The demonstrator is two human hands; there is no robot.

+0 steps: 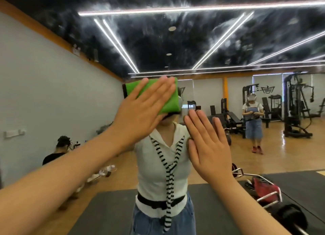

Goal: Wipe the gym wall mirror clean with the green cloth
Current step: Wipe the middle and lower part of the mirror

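Both bare forearms reach forward from the near edge towards the gym wall mirror [207, 92]. The left hand [140, 111] lies flat, fingers straight and close together, pressing the green cloth [169, 101] against the glass; it curls round nothing. The cloth, folded into a thick pad, sits left of centre at about head height, partly covered by the fingers and hiding the face of the person's own reflection [158, 164]. The right hand [207, 143] is likewise spread flat, palm to the mirror, just to the right of and below the cloth, holding nothing; the two hands are near each other but apart. Farther off, in the reflected room, a dark floor mat [105, 213] lies under the reflected figure, a seated person in black [56, 153] is at the left by the grey wall [44, 94], a standing person [253, 120] is at the right, and weight machines [295, 102] line the far right.
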